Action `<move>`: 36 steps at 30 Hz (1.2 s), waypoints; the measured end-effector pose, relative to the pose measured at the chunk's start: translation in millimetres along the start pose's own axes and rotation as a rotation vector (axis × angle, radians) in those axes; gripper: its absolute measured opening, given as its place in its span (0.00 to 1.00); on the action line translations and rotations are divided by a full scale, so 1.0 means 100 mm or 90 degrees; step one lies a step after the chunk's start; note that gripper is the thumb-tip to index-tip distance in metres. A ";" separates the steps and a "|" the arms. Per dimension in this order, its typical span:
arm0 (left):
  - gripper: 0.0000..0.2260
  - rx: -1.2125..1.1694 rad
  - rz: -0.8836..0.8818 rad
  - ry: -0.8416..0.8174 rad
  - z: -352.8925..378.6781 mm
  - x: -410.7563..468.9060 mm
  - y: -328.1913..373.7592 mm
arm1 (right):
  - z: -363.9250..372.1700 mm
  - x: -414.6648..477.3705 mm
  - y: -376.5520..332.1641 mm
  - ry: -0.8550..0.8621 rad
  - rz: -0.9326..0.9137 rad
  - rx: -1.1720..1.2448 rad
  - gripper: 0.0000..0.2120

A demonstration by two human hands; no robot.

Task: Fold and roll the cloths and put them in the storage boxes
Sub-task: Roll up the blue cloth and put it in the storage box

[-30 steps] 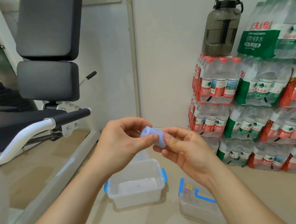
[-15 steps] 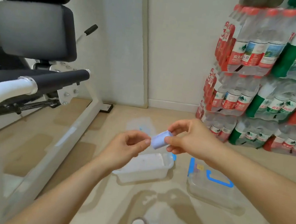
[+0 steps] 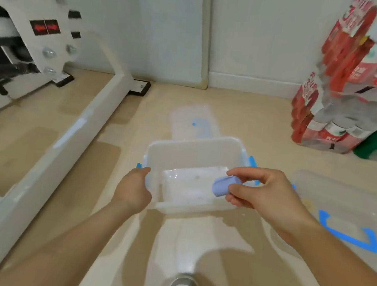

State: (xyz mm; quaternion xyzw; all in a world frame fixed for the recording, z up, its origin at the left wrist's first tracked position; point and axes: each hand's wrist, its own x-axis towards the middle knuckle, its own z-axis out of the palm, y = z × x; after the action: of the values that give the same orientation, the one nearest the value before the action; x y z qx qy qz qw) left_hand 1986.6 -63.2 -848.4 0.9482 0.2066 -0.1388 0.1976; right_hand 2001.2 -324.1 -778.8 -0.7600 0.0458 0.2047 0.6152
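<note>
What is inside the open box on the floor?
Only its bare bottom shows in the box. The right hand, holding the rolled cloth over it, covers the right corner.

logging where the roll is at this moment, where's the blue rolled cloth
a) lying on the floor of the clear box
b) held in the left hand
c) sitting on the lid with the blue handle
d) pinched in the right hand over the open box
d: the right hand pinches the rolled blue cloth over the open storage box, while the left hand holds only the box's left rim.
</note>
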 end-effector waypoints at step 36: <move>0.16 -0.511 -0.066 0.021 0.30 -0.12 0.04 | 1.27 0.98 1.15 0.024 0.264 0.209 0.11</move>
State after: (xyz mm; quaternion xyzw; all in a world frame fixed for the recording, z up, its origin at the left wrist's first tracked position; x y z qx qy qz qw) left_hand 1972.7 -83.7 -869.8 0.7861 0.2952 -0.0415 0.5414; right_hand 2021.6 -213.0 -941.0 -0.6280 0.2445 0.3019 0.6743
